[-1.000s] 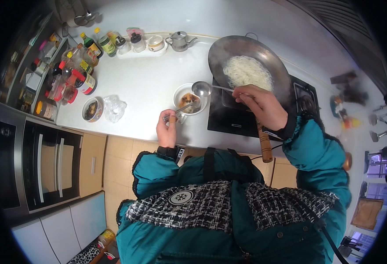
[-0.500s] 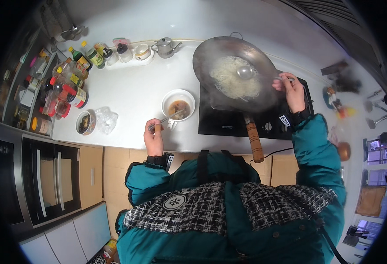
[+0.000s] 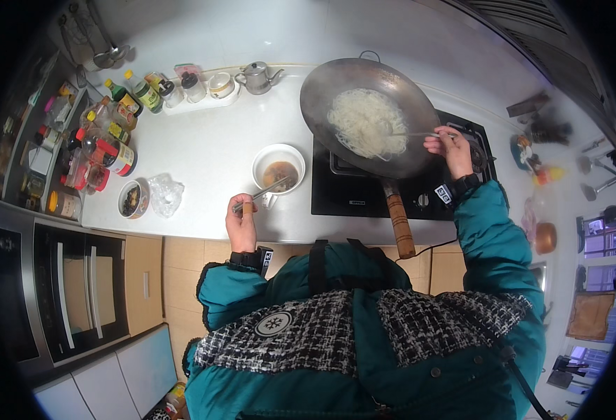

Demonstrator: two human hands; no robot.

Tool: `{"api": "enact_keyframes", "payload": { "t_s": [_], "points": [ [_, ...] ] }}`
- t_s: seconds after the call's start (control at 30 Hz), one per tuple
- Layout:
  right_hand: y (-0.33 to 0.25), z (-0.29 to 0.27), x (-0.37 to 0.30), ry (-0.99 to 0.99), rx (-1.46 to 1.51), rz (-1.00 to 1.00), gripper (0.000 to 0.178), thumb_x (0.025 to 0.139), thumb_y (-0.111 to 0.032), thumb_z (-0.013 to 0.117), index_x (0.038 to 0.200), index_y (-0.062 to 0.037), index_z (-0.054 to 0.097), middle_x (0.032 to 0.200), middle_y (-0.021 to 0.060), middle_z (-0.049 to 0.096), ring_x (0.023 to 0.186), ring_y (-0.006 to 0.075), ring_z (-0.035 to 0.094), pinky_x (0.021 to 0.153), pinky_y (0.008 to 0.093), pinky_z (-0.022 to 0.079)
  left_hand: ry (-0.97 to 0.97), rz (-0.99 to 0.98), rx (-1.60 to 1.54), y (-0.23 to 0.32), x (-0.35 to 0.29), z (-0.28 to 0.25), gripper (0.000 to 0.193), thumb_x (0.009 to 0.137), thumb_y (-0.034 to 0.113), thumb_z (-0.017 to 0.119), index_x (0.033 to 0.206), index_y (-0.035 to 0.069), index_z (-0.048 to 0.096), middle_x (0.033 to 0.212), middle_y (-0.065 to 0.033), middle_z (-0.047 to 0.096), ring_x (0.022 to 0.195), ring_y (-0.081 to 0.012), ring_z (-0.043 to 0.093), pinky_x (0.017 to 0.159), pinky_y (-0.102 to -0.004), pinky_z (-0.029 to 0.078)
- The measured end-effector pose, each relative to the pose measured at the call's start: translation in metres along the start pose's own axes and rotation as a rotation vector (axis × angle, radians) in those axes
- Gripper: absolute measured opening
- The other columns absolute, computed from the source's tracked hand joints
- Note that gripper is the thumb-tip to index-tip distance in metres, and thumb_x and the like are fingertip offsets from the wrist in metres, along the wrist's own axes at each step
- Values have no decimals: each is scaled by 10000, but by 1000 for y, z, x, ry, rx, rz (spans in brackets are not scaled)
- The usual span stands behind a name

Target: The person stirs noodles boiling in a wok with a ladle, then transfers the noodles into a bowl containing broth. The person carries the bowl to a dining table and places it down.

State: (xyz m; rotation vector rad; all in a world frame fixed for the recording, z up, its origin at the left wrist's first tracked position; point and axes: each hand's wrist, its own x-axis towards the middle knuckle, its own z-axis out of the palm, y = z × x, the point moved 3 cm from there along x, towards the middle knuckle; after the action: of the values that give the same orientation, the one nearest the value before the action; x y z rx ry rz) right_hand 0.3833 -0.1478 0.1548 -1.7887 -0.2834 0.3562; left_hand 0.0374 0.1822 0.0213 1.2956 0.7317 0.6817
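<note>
My right hand [image 3: 451, 150] is closed on the handle of a metal ladle [image 3: 413, 134] above the right side of a dark wok [image 3: 322, 77]. The ladle's bowl is down among the pale noodles [image 3: 362, 119] and cannot be seen. Thin steam hangs over the wok. With its fingers pinched, my left hand [image 3: 241, 225] holds what look like slim metal chopsticks [image 3: 260, 192]. Their tips reach into a white handled bowl [image 3: 257, 159] with brown sauce [image 3: 278, 175] in it, standing on the counter left of the stove.
The wok sits on a black stove [image 3: 346, 199], its wooden handle [image 3: 400, 220] pointing toward me. A small bowl of dark food [image 3: 133, 199] and a crumpled plastic bag [image 3: 166, 194] lie at left. Bottles [image 3: 115, 150], seasoning jars [image 3: 194, 87] and a metal teapot [image 3: 257, 78] line the back and left.
The ladle's bowl, visible above the noodles before, has dipped into them, and my right hand has shifted slightly left and downward. The left hand still holds the chopsticks in the bowl.
</note>
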Motion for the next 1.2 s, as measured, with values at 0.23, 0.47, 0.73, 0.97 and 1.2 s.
{"api": "enact_keyframes", "payload": {
  "t_s": [0.23,0.47,0.73,0.97,1.2],
  "points": [
    [-14,-5,-12,34,118,15,216,979,-134,430,1071,43,510,929,214,646,823,262,673,736,315,553,8,14,-13,-1,1,-3,85,956,108,524,937,30,554,773,-9,547,721,-83,499,694,-217,418],
    [-38,5,-23,5,128,-44,227,977,-140,432,1077,52,501,939,223,643,839,268,670,757,324,552,-7,-19,-13,-3,2,-3,121,956,134,522,947,22,568,795,-20,561,749,-98,508,732,-233,414],
    [-65,21,-34,-67,142,-56,245,976,-149,439,1087,64,486,947,228,643,845,261,665,775,325,544,9,-3,18,2,-1,-3,66,950,92,526,946,35,558,774,-9,551,728,-82,505,699,-217,417],
    [-91,45,-46,-159,146,-72,257,975,-151,444,1103,69,485,955,231,642,840,255,663,789,313,534,5,-9,4,3,-3,-4,63,950,96,525,953,41,555,785,0,540,732,-83,502,706,-214,411],
    [-110,75,-57,-264,125,-54,242,971,-150,456,1087,55,511,962,227,645,837,246,662,790,315,531,14,-9,6,4,-5,-5,71,946,108,538,949,40,557,794,-2,541,741,-81,507,699,-211,411]
  ]
}}
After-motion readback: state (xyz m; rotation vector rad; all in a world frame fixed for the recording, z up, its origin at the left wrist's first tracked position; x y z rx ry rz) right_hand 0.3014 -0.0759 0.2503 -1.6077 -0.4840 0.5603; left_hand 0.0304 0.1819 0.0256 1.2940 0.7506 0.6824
